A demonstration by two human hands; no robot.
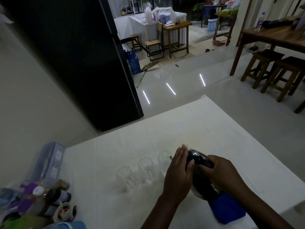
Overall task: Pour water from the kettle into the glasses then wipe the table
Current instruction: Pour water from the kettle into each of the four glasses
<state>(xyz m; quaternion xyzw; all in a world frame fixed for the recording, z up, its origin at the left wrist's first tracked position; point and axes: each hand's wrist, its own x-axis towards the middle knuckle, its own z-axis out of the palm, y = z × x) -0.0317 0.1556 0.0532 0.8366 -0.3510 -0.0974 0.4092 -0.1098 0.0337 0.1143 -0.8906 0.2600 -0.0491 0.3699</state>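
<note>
The right hand point(221, 171) is wrapped closed around the dark handle of the kettle point(197, 160), which is tipped over above the near-right part of the white worktop point(214, 126), its spout at the rim of the nearest glass point(164, 160). The left hand point(179, 176) lies flat and open, fingers straight and together, pressed against the kettle's side without gripping. Two more glasses point(146, 169) stand in a row running toward the worktop's left edge, and a blue cloth point(229, 210) lies near the near edge beneath the right forearm.
</note>
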